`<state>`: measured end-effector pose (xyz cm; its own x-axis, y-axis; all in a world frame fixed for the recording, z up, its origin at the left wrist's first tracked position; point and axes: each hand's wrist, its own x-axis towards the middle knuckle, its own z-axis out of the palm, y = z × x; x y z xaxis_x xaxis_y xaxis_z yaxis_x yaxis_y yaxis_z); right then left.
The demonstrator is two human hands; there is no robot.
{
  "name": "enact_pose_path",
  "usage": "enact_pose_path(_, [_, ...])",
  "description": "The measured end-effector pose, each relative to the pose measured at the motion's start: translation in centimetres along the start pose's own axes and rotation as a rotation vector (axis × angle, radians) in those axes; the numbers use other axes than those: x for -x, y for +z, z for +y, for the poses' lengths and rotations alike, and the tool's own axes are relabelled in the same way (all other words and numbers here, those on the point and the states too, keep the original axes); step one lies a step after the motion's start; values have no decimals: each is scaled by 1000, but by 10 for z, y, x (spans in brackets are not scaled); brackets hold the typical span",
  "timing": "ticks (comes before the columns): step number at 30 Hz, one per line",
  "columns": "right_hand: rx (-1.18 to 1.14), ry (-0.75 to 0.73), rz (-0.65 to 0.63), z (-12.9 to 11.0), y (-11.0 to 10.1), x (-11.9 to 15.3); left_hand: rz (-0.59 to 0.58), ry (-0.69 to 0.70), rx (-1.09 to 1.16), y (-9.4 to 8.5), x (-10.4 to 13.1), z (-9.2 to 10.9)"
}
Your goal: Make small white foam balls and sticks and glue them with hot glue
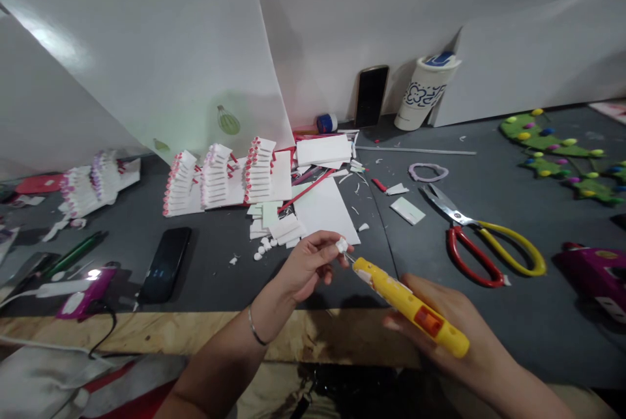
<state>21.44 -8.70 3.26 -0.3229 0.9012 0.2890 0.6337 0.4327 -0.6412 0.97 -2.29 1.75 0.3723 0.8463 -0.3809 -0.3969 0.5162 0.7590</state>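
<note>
Near the table's front edge, my left hand (pixel 313 259) pinches a small white piece (pixel 342 245) between thumb and fingertips. My right hand (pixel 440 315) is wrapped around a yellow handheld tool (pixel 398 295) with a red switch and a thin metal tip. That tip meets or nearly meets the white piece; exact contact is too small to tell. Just beyond my left hand lie several small white balls (pixel 264 247) and cut white strips (pixel 283 229). A white sheet (pixel 325 210) lies behind them.
Scissors (pixel 460 217) with red and yellow handles lie at right. Rows of red-tipped white sticks (pixel 259 171) stand on white boards at the back. Phones (pixel 166 264) (pixel 372 96), a white cup (pixel 425 93), a lilac ring (pixel 428 173) and green decorated shapes (pixel 548 135) are around.
</note>
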Motion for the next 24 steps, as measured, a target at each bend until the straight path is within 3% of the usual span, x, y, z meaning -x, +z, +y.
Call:
enact_pose_path(8, [-12, 3, 94, -1, -8, 3, 81, -109, 177, -7, -8, -2])
enact_pose_path(13, [189, 52, 214, 22, -6, 1, 81, -179, 291, -9, -9, -3])
enact_pose_path(18, [429, 56, 218, 50, 2, 2, 63, -199, 306, -9, -4, -1])
enact_pose_path(24, [607, 61, 197, 60, 8, 7, -43, -191, 242, -11, 3, 1])
